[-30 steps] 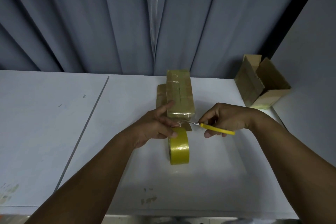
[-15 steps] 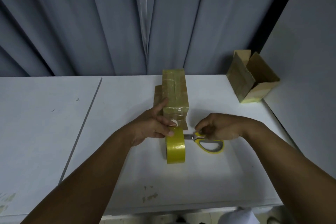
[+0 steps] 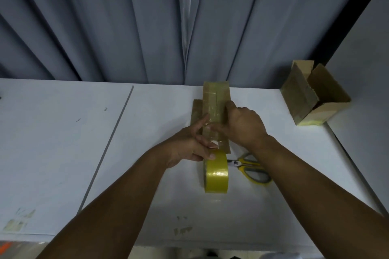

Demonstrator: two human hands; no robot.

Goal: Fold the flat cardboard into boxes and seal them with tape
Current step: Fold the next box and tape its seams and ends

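Grey pleated curtain (image 3: 126, 17) backs a white tabletop (image 3: 147, 128); we list the contents from the hands outward.

1. Left hand (image 3: 187, 147): fingers mostly straight. The index lies along the near left side of the taped box (image 3: 215, 99), and the other fingers press at its near end, just above the tape roll.
2. Right hand (image 3: 242, 126): curled over the right edge of the taped box and gripping it, with the thumb across the glossy top.
3. Taped box: long and narrow, set mid-tabletop with one end toward us and the other toward the curtain. Clear tape runs over its top.
4. Flat cardboard (image 3: 196, 109): a strip shows along the box's left side. We cannot tell whether it is a separate piece.
5. Tape roll (image 3: 216, 174): yellow, standing on edge, just near of the box end.
6. Scissors (image 3: 252, 170): yellow and grey handles, lying flat to the right of the roll, partly under the right forearm.
7. Open box (image 3: 311, 94): far right corner, flaps up, against a pale wall panel (image 3: 368, 48).
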